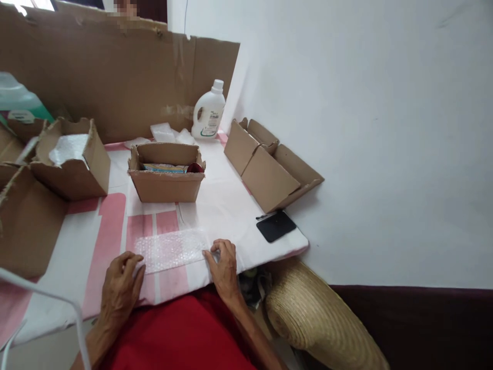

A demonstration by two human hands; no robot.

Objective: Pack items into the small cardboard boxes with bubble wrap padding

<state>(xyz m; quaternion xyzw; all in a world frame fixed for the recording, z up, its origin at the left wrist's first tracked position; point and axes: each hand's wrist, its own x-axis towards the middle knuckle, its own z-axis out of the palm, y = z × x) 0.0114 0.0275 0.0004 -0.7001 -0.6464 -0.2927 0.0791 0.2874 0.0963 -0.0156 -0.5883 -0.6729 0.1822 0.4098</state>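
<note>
The clear rectangular bubble-wrap sheet [171, 250] lies flat at your six o'clock; your left hand [121, 288] and right hand [223, 267] pinch its ends. Uneven pulling could skew it toward the open brown cardboard box [166, 172] at twelve.

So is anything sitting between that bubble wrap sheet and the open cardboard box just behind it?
Nothing visible does. The bubble wrap sheet lies flat near the table edge, with the left hand and right hand on its ends. Only bare tablecloth lies between it and the open cardboard box.
</note>
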